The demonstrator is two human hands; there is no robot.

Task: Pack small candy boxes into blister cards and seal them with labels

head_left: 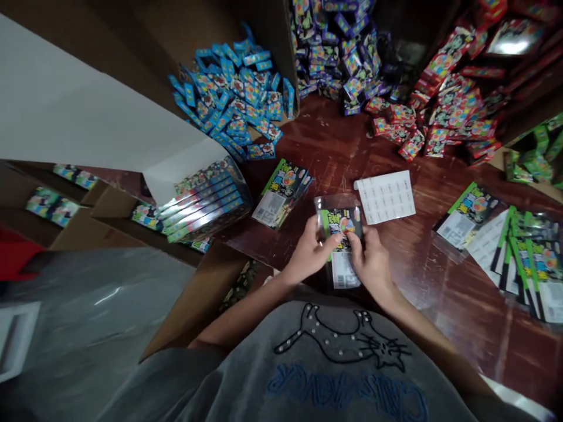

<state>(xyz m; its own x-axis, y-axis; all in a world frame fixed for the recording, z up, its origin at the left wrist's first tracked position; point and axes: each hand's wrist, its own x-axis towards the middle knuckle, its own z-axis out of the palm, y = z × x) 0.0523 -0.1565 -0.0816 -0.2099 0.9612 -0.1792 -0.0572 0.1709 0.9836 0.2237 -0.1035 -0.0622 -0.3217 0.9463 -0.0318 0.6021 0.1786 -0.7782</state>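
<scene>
Your widest thing in view is the glossy, scuffed red-brown table, with the open brown cardboard carton at its far left side holding a heap of small bright blue printed packets. To the right of that heap lie the small purple printed packets, then the small red printed packets, and at the far right edge the small green printed packets. Nearer you on the left sits a shiny, film-wrapped stack of flat colourful boxes. On your right, the overlapping spread of black-and-green printed clear pouches lies beside a single flat black-and-green pouch with a white label, and on your left a small group of black-and-green printed pieces rests on the table. The white paper sheet printed in rows lies flat just beyond your right hand, one corner curled. Between that hand and your left hand, in front of your shirt, is the clear-topped plastic pouch with black-and-green printing; the fingers of both hands are closed around its side edges, and both thumbs press on its printed face, their tips near each other
</scene>
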